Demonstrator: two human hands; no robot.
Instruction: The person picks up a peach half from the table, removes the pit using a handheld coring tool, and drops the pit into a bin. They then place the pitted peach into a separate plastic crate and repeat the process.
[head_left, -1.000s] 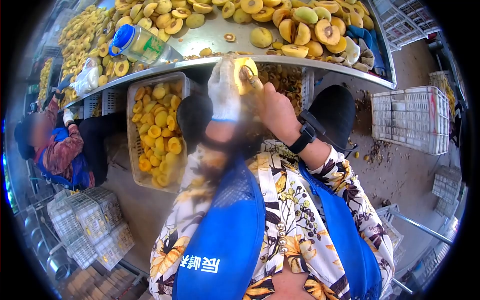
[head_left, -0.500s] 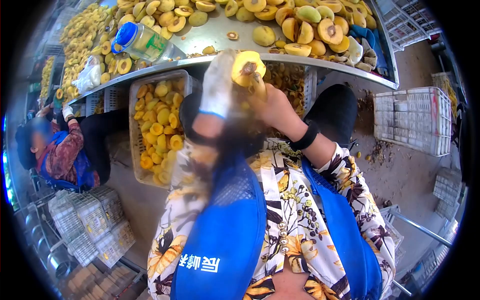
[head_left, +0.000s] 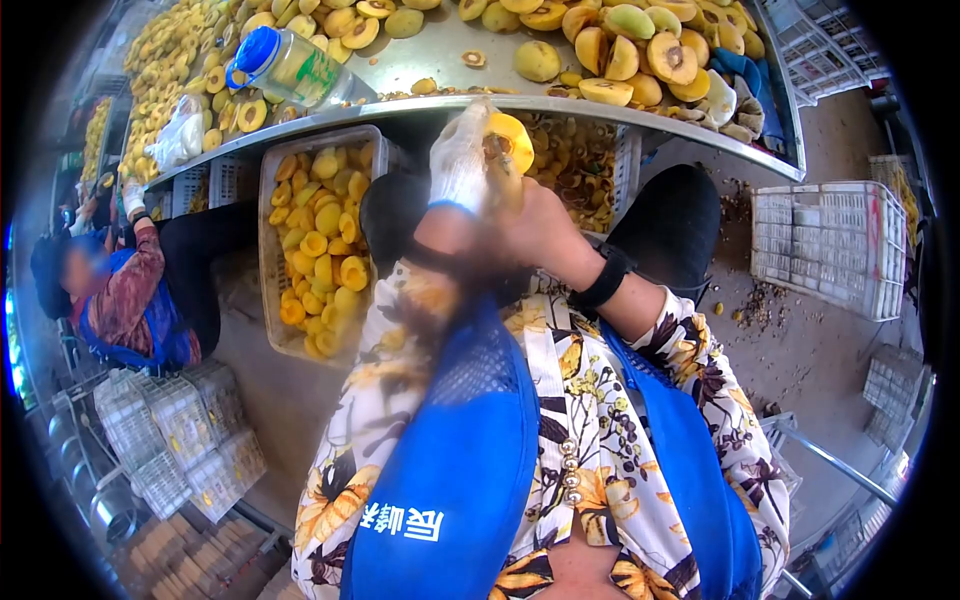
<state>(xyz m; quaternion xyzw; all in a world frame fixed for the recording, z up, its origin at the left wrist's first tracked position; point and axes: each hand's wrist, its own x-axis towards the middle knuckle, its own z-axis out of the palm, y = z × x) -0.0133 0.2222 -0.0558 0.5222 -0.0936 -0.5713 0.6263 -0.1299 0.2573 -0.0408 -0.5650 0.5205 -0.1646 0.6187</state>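
Note:
My left hand [head_left: 459, 160], in a white knitted glove, grips a yellow peach half [head_left: 518, 141] just beyond the table edge. The cut face with its brown centre is turned toward my right hand [head_left: 545, 228]. That hand is bare and curled closed, its fingertips close against the fruit's centre. Whatever lies in its fingers is hidden or blurred. Below the hands are a crate of cut pieces [head_left: 597, 190] and, to the left, a crate of yellow peach halves [head_left: 268, 215].
A metal table [head_left: 440, 72] bears many peach halves, a blue-capped water bottle [head_left: 305, 70] and a plastic bag [head_left: 178, 135]. Cloths and gloves [head_left: 735, 105] lie at its right corner. White crates [head_left: 828, 245] stand right, more crates [head_left: 180, 430] lower left. A co-worker [head_left: 130, 290] sits left.
Both hands have dropped slightly toward my body, with the peach half still in the left. My right hand has turned and closed nearer to the fruit. The co-worker's arm has shifted a little.

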